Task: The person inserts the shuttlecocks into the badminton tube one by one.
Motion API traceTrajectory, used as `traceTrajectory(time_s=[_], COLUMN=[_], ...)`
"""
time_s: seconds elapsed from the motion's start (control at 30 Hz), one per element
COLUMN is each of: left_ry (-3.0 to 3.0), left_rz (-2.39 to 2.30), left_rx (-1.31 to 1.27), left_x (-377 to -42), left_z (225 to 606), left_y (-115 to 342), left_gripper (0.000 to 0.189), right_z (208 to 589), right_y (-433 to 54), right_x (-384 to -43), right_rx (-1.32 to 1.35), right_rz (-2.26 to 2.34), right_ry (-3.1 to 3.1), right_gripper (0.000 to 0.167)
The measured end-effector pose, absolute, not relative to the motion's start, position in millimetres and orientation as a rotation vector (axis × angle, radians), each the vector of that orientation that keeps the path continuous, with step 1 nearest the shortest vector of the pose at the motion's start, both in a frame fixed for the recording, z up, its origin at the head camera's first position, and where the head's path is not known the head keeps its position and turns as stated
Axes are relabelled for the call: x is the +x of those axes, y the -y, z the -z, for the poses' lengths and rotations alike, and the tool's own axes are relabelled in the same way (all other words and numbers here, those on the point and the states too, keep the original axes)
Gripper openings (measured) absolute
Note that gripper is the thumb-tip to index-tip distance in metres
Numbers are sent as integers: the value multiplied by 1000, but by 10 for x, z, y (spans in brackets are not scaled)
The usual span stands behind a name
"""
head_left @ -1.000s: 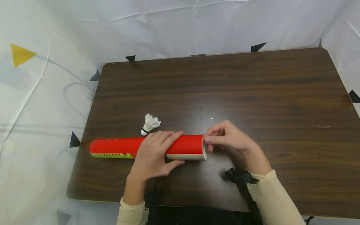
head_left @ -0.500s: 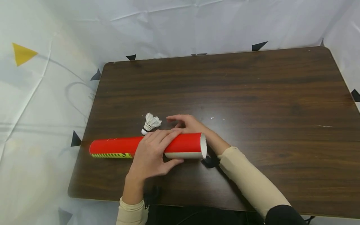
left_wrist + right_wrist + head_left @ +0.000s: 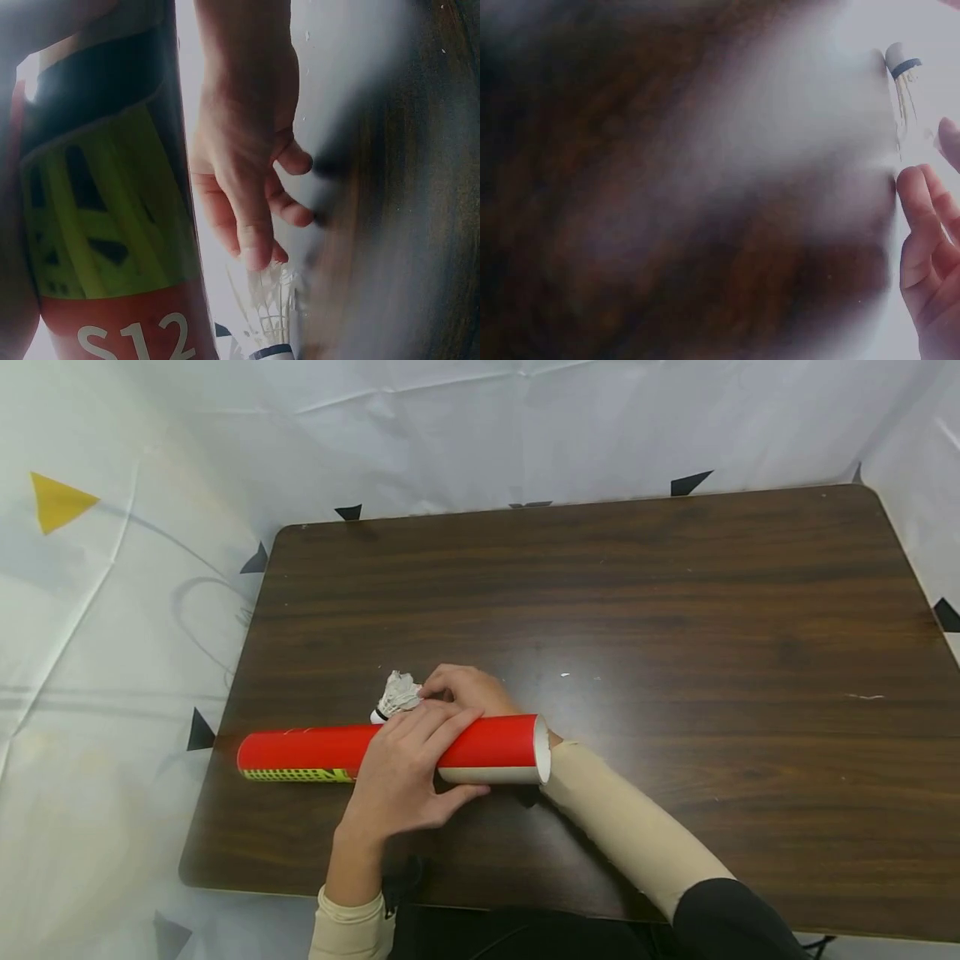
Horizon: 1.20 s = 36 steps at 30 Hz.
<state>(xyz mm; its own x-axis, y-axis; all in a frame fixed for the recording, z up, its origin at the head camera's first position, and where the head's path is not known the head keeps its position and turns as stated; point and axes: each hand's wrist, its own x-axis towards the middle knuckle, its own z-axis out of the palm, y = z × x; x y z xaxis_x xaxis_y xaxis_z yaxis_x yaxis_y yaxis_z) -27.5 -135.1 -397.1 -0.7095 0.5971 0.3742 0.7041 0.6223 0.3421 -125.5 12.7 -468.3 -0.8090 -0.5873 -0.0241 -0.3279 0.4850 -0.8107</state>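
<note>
A long red shuttlecock tube point(image 3: 315, 741) with a yellow-green patterned strip lies on its side, its open end facing right. My left hand point(image 3: 408, 768) grips it around the middle, fingers over the top and thumb along the near side. Just behind the tube is a white feather shuttlecock point(image 3: 398, 693), cork pointing left and toward me. My right hand point(image 3: 472, 691) reaches behind the tube and pinches the feather rim between thumb and fingers. The left wrist view shows its thumb point(image 3: 255, 244) on the feathers. The tube hides part of the right hand and wrist in the head view.
The dark wood table point(image 3: 675, 610) stretches far to the right and back. White sheeting point(image 3: 480, 435) stands behind it and along both sides. A small white scrap point(image 3: 565, 675) lies to the right of the right hand.
My right hand has left the tube's open end, moved left behind the tube and taken hold of the shuttlecock's feathers. The shuttlecock has shifted slightly. The left hand keeps its hold on the tube.
</note>
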Motion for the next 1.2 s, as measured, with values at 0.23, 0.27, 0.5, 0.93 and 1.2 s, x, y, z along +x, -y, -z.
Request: traceTrajectory(time_s=[0.23, 0.27, 0.5, 0.93, 1.2], left_ry=[2622, 2625, 2659, 2654, 2650], left_rz=[694, 690, 665, 709, 702], left_rx=[-1075, -1073, -1067, -1047, -1047], left_x=[-271, -269, -263, -272, -278], left_z=[3962, 3959, 3945, 3949, 3949], left_y=[1343, 1342, 1355, 1361, 1370], left_gripper=[82, 82, 83, 81, 81], right_z=[4658, 4644, 4469, 3871, 3706], right_y=[-258, -301, -701, -1668, -2052], right_x=[-1188, -1172, -995, -483, -155], right_rx=[-699, -679, -420, -217, -450], right_rz=[1392, 1418, 1501, 2095, 2107], right_ry=[-2429, -2420, -2422, -2498, -2808], right_gripper=[19, 18, 23, 12, 19])
